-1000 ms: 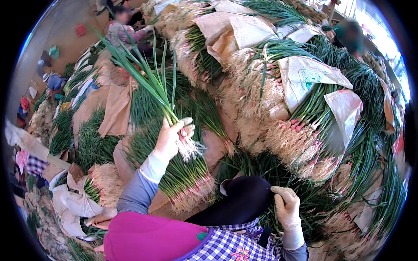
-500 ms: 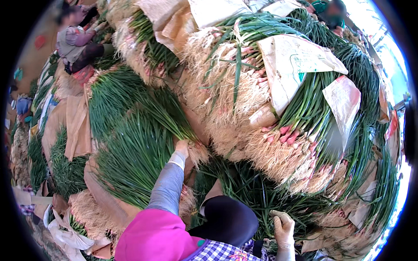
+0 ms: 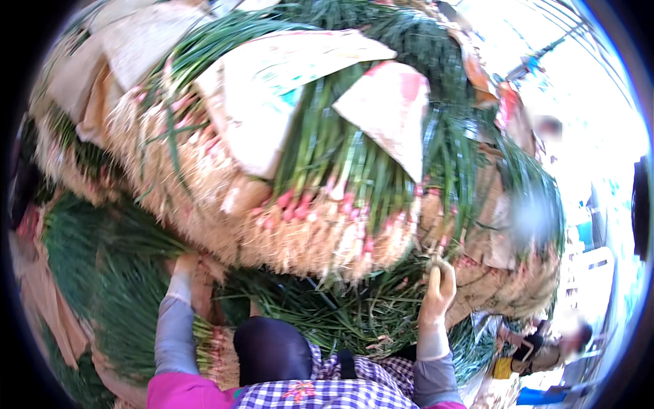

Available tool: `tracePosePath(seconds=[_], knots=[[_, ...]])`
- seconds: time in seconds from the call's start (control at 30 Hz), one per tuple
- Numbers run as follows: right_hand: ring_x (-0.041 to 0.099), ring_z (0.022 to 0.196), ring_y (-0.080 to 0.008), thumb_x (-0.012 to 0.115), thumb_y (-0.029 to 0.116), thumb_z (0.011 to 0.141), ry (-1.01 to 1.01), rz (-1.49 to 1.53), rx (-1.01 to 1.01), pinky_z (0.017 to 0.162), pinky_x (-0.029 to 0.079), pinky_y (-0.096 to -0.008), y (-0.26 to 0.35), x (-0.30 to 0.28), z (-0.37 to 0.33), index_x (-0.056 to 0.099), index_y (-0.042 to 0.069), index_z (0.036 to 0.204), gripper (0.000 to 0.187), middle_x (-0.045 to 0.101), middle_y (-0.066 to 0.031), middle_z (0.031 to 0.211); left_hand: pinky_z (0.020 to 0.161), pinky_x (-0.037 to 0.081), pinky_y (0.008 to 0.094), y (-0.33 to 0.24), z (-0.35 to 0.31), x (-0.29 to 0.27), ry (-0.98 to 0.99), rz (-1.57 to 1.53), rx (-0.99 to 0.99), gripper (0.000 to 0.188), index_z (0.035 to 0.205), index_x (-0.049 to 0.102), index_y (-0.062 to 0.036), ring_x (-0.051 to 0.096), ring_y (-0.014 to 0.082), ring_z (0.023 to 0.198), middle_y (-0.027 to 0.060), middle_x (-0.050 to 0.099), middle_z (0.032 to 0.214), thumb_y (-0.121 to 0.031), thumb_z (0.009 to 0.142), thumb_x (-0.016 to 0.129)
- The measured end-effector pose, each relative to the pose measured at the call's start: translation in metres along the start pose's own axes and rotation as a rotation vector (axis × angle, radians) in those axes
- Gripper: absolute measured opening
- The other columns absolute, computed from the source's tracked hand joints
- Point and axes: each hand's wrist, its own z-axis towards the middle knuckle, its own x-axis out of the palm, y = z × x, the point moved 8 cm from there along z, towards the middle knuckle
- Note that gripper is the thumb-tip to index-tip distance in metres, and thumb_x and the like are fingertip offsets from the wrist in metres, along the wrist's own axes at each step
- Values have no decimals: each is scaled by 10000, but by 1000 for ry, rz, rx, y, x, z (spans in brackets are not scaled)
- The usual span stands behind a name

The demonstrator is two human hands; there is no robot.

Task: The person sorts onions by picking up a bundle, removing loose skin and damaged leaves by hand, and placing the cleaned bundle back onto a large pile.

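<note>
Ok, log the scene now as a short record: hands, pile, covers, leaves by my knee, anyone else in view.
Left hand: at the root end of a bunch of green onions; grip hidden
Right hand: fingers bent, at the right end of the big pile; hold unclear
Bulbs and roots: pink bulbs, pale roots on the near side
Covers: pale sheets over part of the pile
Green leaves: below the pile, between the hands
Other person: lower right, blurred

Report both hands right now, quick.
Left hand: at a green onion bundle; blurred, open or closed cannot be told.
Right hand: partly curled near a pink bulb; grip cannot be told.
</note>
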Motion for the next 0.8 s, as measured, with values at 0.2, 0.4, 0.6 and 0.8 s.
tracePosePath(seconds=[0.2,0.4,0.6,0.8], knots=[[557,925,-117,520,8,892,-202,359,162,775,463,-242,-91,-73,72,545,-2,1144,253,578,-58,1097,578,486,365,-146,-129,0,-18,272,292,377,989,582,50,615,238,623,156,646,815,-307,875,535],[627,795,-228,656,94,802,-120,-294,-26,756,500,-315,-50,-49,111,621,-2,970,196,655,-136,895,594,496,324,-234,-218,10,113,300,656,337,923,577,37,626,196,664,139,633,774,-298,910,551],[643,760,-198,727,152,749,125,-401,255,736,510,-294,-57,-48,128,604,-23,1081,395,669,-146,877,615,511,245,-351,-362,109,442,98,759,178,1038,538,24,615,133,694,103,627,797,-122,943,503],[583,643,-106,667,61,809,649,431,445,604,485,-211,-3,-33,35,608,-26,1071,282,625,-52,764,731,522,285,-370,-412,244,801,75,742,222,1061,552,19,631,156,815,109,652,923,-168,949,512]])
